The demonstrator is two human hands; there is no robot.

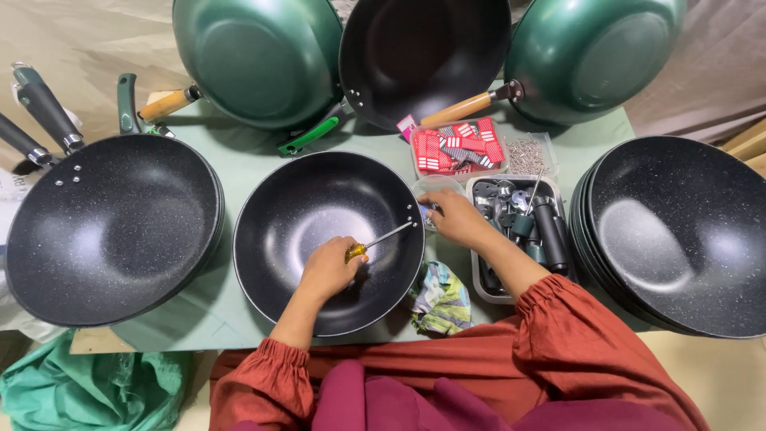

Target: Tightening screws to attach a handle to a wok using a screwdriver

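Slippage is the chief risk: the left hand (327, 270) is closed around the yellow handle of a slim steel-shafted screwdriver (381, 239), whose tip reaches the right rim of the black speckled non-stick wok (303, 215) lying open side up in the middle of the pale green table (239, 168). If the tip skids off whatever it bears on, it would likely rake the dark coating or jab the right hand (453, 217), which sits just outside that same rim, fingers curled against the pan's edge. Whether those fingers pinch a small fastener or only brace the rim is hard to tell from this angle; the hand looks closed on something small.

The wok has no handle fitted and rests on its rounded bottom, so pressure at one side could rock or spin it.

Crowding adds trouble. A grey plastic tray of dark handles and metal parts (519, 223) lies under the right forearm, and a sleeve could drag pieces out. A clear box of small screws (527, 156) and a clear box of red packets (459, 148) stand just beyond, near enough to be knocked. A crumpled patterned cloth (439, 299) lies by the wok's near edge. The stack of black pans at right (678, 231) overhangs the table edge and could slide if bumped.
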